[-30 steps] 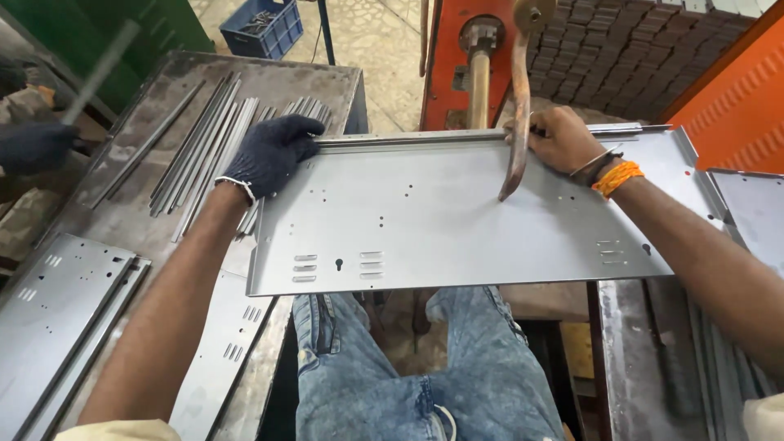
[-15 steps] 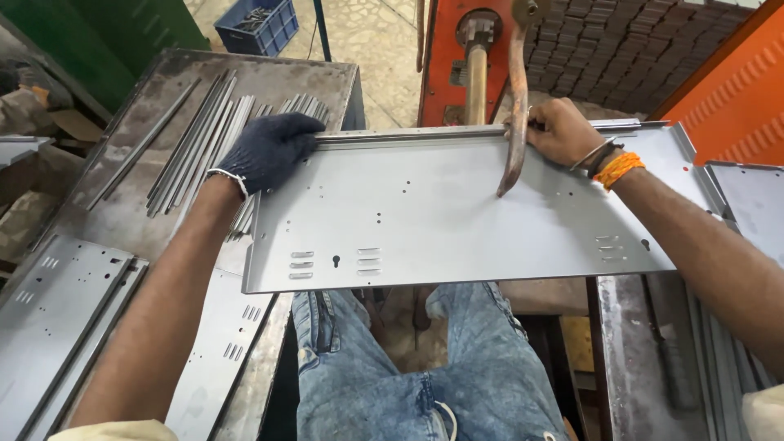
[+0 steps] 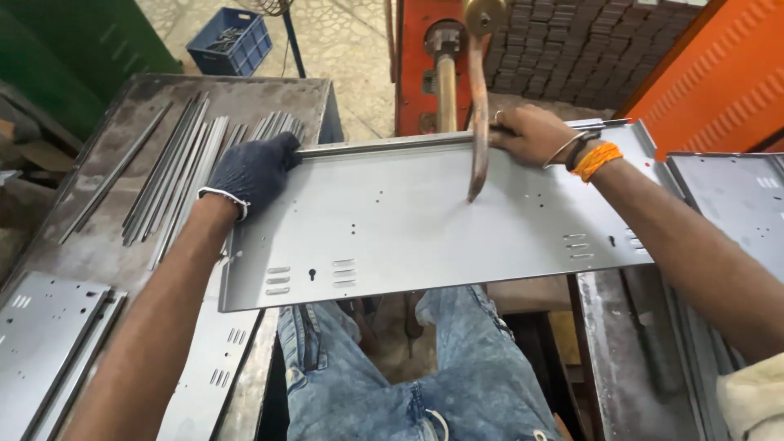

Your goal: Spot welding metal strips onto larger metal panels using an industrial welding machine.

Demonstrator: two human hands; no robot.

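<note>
Hands grip one grey sheet-metal panel by its far edge, holding it flat above the person's knees. The left hand, in a dark glove, is closed over the panel's far left corner, fingers wrapped on the folded rim. The right hand is bare, with an orange band at the wrist, and is clamped over the same rim further right. Just left of that right grip, a copper electrode arm comes down from the orange machine and its tip meets the panel face. Near the panel's front edge, below each grip, sit small slots and a keyhole cut. Left of the gloved hand lies a bundle of thin metal strips on a worn steel table. Below that grip, more punched panels are stacked. Right of the bare hand, another grey panel rests beside an orange wall. Beyond the table stands a blue crate.
</note>
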